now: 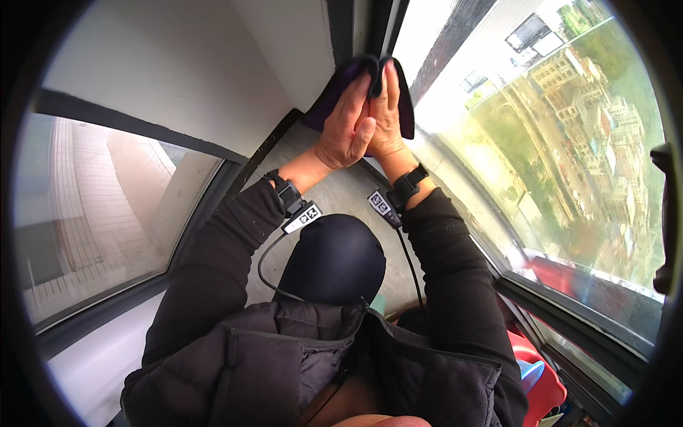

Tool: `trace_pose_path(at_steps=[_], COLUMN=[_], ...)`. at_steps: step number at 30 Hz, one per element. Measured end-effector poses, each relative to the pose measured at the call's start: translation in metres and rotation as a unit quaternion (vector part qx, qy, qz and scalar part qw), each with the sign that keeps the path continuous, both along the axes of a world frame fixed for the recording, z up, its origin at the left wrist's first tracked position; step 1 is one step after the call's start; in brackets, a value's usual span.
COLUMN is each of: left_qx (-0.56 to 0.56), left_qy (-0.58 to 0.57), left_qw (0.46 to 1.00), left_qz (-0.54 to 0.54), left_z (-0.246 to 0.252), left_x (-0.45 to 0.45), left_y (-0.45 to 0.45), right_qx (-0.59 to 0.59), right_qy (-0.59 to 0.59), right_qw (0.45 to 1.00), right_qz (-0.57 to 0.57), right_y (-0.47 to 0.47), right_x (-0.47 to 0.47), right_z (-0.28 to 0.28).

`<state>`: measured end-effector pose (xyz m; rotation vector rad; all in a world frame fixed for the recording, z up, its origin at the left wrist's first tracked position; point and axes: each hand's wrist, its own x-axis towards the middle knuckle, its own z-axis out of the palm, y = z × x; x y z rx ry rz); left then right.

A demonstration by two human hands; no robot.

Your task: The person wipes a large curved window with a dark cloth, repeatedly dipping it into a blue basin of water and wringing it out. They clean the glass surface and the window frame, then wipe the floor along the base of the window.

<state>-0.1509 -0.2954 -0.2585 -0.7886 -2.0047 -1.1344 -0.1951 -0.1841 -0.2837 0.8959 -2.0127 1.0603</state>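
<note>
A dark purple cloth (326, 101) is held up at the narrow corner where a white wall meets the dark window frame (395, 26). My left hand (346, 131) presses on its left part, fingers extended and thumb towards me. Close beside it, my right hand (385, 115) has its fingers straight along the cloth's right part. The two hands nearly meet, and a fold of cloth curls over the fingertips. What lies between the palms is hidden. Right of the hands stands a large glass pane (512, 149) with buildings beyond it.
A second glass pane (117, 203) is on the left, below the white wall (176, 69). Grey floor (341, 187) shows beneath my arms, with my bent knee (336, 256) over it. Cables hang from both wrist devices. A red plastic container (539, 389) holding something blue stands at lower right.
</note>
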Motion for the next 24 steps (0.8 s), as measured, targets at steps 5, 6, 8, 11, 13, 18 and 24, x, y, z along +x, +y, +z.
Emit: trace_pose_path(at_steps=[5, 6, 8, 11, 13, 18, 24], left_qx=[-0.042, -0.056, -0.07, -0.095, -0.107, -0.162, -0.129], left_qy=[-0.107, -0.13, -0.153, -0.184, -0.212, -0.42, -0.498], left_qw=[0.993, 0.99, 0.985, 0.978, 0.971, 0.893, 0.848], left_qz=[-0.013, -0.014, -0.023, -0.027, -0.029, -0.01, 0.128], left_z=[-0.073, -0.084, -0.103, -0.13, -0.147, -0.184, -0.212], left_x=[0.019, 0.022, 0.025, 0.03, 0.035, 0.036, 0.023], left_y=[-0.014, -0.017, -0.021, -0.025, -0.028, -0.03, 0.024], right_qx=[0.006, 0.027, 0.026, 0.09, 0.125, 0.256, 0.438], right_qy=[-0.152, -0.164, -0.199, -0.263, -0.297, -0.387, -0.224], right_qw=[0.988, 0.986, 0.98, 0.961, 0.947, 0.886, 0.867], right_qz=[0.024, 0.02, 0.017, 0.001, 0.009, 0.026, -0.083], right_y=[0.013, 0.015, 0.018, 0.023, 0.03, 0.045, 0.039], right_x=[0.023, 0.026, 0.032, 0.039, 0.045, 0.06, 0.061], right_z=[-0.087, -0.1, -0.119, -0.137, -0.144, -0.172, -0.214])
